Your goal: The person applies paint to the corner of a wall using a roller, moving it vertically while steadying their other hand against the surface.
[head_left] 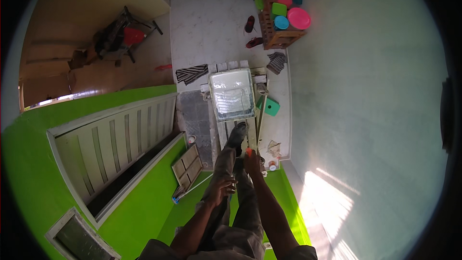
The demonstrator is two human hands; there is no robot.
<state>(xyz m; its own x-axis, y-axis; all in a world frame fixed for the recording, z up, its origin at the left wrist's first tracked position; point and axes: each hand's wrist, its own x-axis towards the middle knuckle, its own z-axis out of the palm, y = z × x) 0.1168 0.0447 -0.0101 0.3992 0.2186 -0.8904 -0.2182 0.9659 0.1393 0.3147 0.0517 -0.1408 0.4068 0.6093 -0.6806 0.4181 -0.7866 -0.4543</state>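
My right hand [252, 163] is closed round an orange handle [249, 152], held low beside my right leg. What tool it belongs to is not clear. My left hand [222, 189] lies against my left trouser leg [222, 166], its fingers loosely bent and somewhat apart, with nothing visible in it. Ahead of my dark shoe [237, 135], a pale paint tray [212, 97] with a wet, shiny, ribbed inside rests on a whitish slatted wooden platform [251, 137].
Striped cloths [191, 73] and a green plastic piece [271, 106] lie around the platform. A wooden rack [275, 39] with colourful tubs stands far right. A framed panel [187, 166] leans by the green wall [139, 197]; a pale wall [365, 96] bounds the right.
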